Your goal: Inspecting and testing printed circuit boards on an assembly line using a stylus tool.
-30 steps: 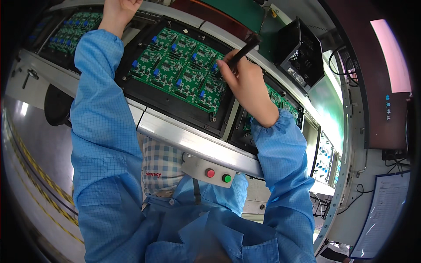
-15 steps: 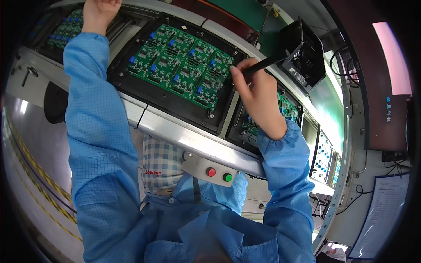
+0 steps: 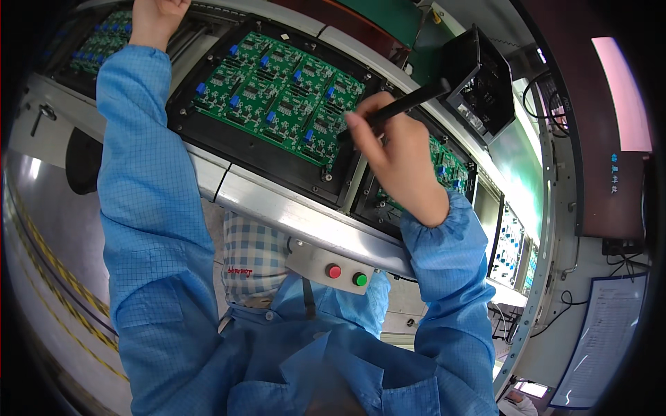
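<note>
Right hand (image 3: 399, 163) gripping a slim black tool (image 3: 409, 104) over a green circuit-board panel (image 3: 277, 87) in its black carrier tray (image 3: 326, 187).

Fingers close around the tool's lower shaft, its working end pointed down at the panel's right edge; a light, steady, near-pencil hold with the wrist braced above the tray rim would likely keep the tip off neighbouring blue components. Left hand (image 3: 156, 17) reaches to the panel's far left corner at the top of the frame; its fingers are cut off, so its grip cannot be told. Tool tip is hidden behind the right hand's fingers, so contact with the board is unclear. Further boards (image 3: 444, 163) lie partly covered by the right hand and wrist.
</note>
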### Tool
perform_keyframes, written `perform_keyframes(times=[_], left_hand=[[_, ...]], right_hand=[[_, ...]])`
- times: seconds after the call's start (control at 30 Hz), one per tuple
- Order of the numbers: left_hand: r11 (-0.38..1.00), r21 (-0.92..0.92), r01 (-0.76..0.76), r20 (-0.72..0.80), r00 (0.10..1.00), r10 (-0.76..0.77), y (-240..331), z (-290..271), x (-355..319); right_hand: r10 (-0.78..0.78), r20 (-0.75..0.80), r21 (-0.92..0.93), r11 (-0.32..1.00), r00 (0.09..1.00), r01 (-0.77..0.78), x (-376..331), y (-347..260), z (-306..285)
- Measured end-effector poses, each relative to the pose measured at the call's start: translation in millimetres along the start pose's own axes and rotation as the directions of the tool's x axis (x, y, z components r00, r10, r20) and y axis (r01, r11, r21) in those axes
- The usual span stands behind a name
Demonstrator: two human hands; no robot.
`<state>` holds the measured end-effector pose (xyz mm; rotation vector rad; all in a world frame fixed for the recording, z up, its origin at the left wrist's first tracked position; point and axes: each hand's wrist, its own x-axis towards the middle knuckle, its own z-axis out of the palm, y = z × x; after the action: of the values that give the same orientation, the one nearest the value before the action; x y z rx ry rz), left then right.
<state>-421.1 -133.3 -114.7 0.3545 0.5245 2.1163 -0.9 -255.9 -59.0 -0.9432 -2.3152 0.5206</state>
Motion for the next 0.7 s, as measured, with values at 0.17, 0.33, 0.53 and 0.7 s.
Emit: perform_keyframes(times=[0.17, 0.33, 0.53, 0.7], left_hand=[[0.993, 0.114, -0.033, 0.111, 0.994, 0.020, 7, -15, 37], [0.992, 0.127, -0.022, 0.122, 0.992, 0.006, 8, -14, 33], [0.972, 0.201, -0.119, 0.042, 0.993, 0.113, -4, 24, -5], [0.986, 0.148, -0.081, 0.008, 0.997, 0.080, -6, 40, -16]], right_hand=[[-0.088, 0.135, -0.082, 0.992, 0.987, 0.100, 5, -8, 13], [-0.038, -0.106, 0.009, 0.999, 0.994, 0.039, 5, 13, -23], [0.143, -0.336, -0.196, 0.956, 0.931, -0.217, 15, 76, -87], [0.193, -0.329, -0.181, 0.948, 0.924, -0.262, 6, 110, -99]])
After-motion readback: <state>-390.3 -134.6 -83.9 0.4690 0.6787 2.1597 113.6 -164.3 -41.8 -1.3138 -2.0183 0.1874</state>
